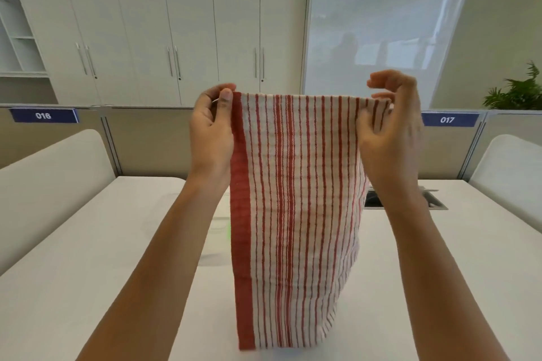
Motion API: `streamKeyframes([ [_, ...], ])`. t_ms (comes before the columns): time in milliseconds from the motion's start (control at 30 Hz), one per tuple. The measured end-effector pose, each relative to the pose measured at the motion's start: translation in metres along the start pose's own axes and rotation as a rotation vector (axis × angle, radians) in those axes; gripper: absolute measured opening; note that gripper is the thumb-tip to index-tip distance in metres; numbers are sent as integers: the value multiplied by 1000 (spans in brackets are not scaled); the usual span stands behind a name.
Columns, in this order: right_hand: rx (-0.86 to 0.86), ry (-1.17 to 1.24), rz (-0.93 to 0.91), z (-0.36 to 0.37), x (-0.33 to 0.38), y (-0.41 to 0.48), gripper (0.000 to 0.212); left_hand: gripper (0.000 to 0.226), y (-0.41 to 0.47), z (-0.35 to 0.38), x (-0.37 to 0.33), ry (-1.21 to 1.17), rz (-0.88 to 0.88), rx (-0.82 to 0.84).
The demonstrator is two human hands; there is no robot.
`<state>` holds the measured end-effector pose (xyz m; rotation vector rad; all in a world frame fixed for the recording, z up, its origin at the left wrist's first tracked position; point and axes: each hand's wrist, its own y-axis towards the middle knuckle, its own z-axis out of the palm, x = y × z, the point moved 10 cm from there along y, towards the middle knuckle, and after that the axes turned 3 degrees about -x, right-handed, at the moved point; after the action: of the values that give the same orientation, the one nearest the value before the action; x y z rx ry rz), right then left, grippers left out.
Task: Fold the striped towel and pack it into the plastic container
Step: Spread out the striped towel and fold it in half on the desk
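Note:
A red-and-white striped towel [293,199] hangs upright in the air above the white table [102,258], its lower edge close to the table's near side. My left hand [211,132] pinches the towel's top left corner. My right hand [390,132] grips the top right corner, with its upper fingers curled loosely above the edge. Behind the towel, a clear plastic container [218,228] with a green clip is partly visible on the table; most of it is hidden by the cloth and my left forearm.
A cable hatch [434,202] is set into the table at the right behind my right arm. Low partitions with signs 016 [43,116] and 017 [447,119] bound the desk's far side. White chair backs stand at left [50,179] and right [510,173].

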<state>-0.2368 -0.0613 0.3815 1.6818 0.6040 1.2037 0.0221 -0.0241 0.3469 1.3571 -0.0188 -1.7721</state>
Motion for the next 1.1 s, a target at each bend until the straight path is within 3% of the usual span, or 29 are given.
streamKeyframes([
  [133,135,-123,-195,31,34,-15,43,7,-15,46,4,-20,-34,255],
  [233,302,-13,-99,55,38,-21,46,12,-28,76,10,-36,-83,435],
  [300,321,-10,-64,59,38,-20,42,14,-26,79,14,-62,-126,429],
  [500,217,-18,-95,46,37,-11,27,34,-24,60,19,-16,-28,312],
  [733,42,-14,-10,26,21,3,26,20,-54,51,51,162,121,504],
  [867,-41,28,44,10,6,11,28,16,-70,31,93,285,65,598],
  [1100,-140,114,155,-12,-29,17,25,19,-89,-23,171,508,-225,773],
])
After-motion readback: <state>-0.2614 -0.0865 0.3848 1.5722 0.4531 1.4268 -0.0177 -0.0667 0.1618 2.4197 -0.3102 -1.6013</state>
